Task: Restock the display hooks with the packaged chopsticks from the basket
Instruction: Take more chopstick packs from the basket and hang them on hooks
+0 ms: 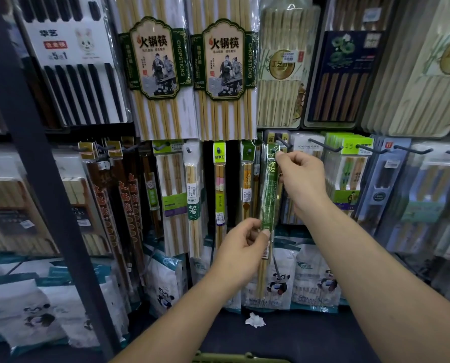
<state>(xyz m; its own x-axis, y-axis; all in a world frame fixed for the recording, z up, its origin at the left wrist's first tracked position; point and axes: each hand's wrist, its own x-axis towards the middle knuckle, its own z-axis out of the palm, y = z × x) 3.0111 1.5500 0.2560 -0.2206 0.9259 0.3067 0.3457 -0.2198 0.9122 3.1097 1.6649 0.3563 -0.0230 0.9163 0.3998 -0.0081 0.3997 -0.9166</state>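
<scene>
A narrow green pack of chopsticks (pixel 269 195) hangs upright in front of the display wall. My right hand (pixel 301 179) pinches its top tab, right at the tip of a dark display hook (pixel 282 142). My left hand (pixel 240 251) pinches the pack lower down, by the barcode sticker. Whether the tab's hole is over the hook I cannot tell. The rim of a green basket (pixel 234 357) shows at the bottom edge; its contents are out of sight.
Hooks with other chopstick packs fill the wall left and right. More hooks (pixel 323 145) stick out to the right. Panda-printed bags (pixel 278 281) stand on the dark shelf below, and a crumpled white paper (pixel 255 320) lies there. A dark upright post (pixel 35 158) stands at the left.
</scene>
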